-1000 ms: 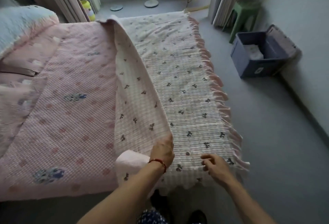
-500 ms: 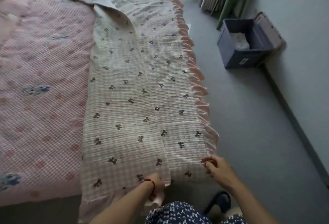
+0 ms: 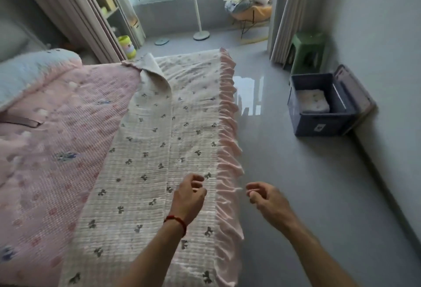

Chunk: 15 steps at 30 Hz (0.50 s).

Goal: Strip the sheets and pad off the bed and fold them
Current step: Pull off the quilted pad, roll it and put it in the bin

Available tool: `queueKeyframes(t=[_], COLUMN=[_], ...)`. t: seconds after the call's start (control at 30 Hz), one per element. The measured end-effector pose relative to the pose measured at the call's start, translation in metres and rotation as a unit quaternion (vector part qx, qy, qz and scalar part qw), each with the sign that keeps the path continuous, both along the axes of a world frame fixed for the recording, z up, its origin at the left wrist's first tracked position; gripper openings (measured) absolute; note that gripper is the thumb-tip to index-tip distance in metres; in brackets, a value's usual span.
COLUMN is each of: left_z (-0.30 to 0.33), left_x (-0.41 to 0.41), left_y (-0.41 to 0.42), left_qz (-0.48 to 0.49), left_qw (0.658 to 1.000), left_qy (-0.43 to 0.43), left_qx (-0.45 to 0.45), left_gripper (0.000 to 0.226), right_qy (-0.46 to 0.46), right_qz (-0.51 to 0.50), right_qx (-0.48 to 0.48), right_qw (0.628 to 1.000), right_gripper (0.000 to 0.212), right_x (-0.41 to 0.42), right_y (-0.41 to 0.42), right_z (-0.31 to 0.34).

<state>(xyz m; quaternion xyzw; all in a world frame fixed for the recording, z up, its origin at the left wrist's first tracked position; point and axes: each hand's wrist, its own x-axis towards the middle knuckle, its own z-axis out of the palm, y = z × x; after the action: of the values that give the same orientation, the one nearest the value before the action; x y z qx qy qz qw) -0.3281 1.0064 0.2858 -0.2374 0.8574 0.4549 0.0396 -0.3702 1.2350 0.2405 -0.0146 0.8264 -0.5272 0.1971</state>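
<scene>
A white quilted sheet (image 3: 145, 172) with small dark bows and a pink frill lies folded lengthwise along the right side of the bed. Its far corner (image 3: 150, 68) is flipped over. Under it, a pink checked pad (image 3: 57, 141) covers the rest of the mattress. My left hand (image 3: 189, 195), with a red string at the wrist, hovers over the sheet with loosely curled fingers and holds nothing. My right hand (image 3: 266, 200) is just off the bed's right edge. Its fingertips pinch a thin tip of the pink frill (image 3: 230, 172).
A pale blue pillow (image 3: 27, 70) lies at the bed's far left. On the grey floor to the right stand a dark blue storage box (image 3: 319, 125) holding folded cloth and a green stool (image 3: 307, 49). A standing fan (image 3: 198, 13), shelves and curtains are beyond the bed.
My left hand let go of the sheet's near end and rose above it. My right hand moved up along the frilled edge. The view lifted toward the window.
</scene>
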Motion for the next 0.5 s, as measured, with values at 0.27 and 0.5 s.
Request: queueKeyframes(t=[0.27,0.5], left_z=[0.079,0.067], left_x=[-0.103,-0.258], left_y=[0.044,0.068], left_qz=[0.008,0.076], left_qw=[0.983,0.969], left_qy=[0.178,0.233], left_qx=[-0.051,-0.019], left_gripper=[0.023,0.028], right_qy=[0.123,0.141], right_qz=[0.051,0.137], right_qx=[-0.06,0.031], right_qw=[0.989,0.98], right_gripper=[0.019,0.027], right_x=[-0.125,-0.271], right_y=[0.017,0.031], right_z=[0.092,0.113])
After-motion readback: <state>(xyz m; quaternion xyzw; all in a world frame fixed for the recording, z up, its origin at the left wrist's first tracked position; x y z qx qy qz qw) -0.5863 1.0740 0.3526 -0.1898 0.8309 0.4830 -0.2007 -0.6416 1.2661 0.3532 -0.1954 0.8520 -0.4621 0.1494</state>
